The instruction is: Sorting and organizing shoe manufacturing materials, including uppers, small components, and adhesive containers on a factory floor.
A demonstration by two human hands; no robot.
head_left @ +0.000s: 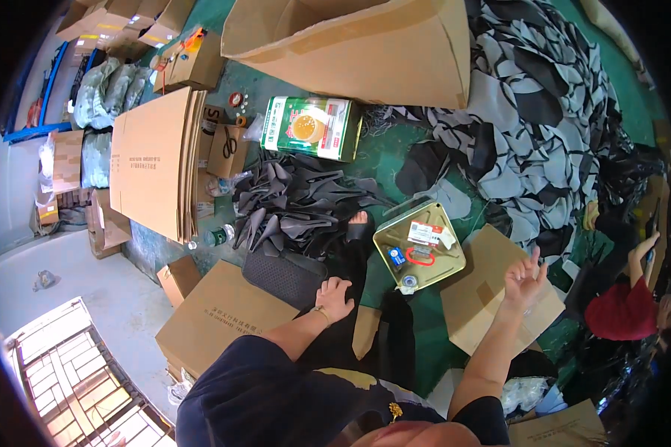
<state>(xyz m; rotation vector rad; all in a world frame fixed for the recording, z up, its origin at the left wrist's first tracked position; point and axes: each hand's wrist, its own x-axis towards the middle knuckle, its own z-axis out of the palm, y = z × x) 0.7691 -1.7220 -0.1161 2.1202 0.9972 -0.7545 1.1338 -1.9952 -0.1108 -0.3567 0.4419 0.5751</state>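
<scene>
My left hand [334,299] lies with its fingers stretched over the dark cloth at my leg and holds nothing I can see. Beside it is a dark textured pad [285,281] on a cardboard box. Off to the right, my right hand [525,279] is raised over a cardboard box [479,294], fingers apart, one pointing away from me. Between my hands, a square yellowish tin [397,237] has a small blue packet [395,257], a red loop [420,258] and a white label on top. Past my left hand, many dark grey curved pieces [291,205] form a pile.
A big heap of grey and black cut pieces [529,127] spreads at the far right. A large carton [365,56] and a green-and-white tin [309,128] stand ahead. Flattened cartons [153,164] lean at the left. A person in a red sleeve [622,309] works at the right.
</scene>
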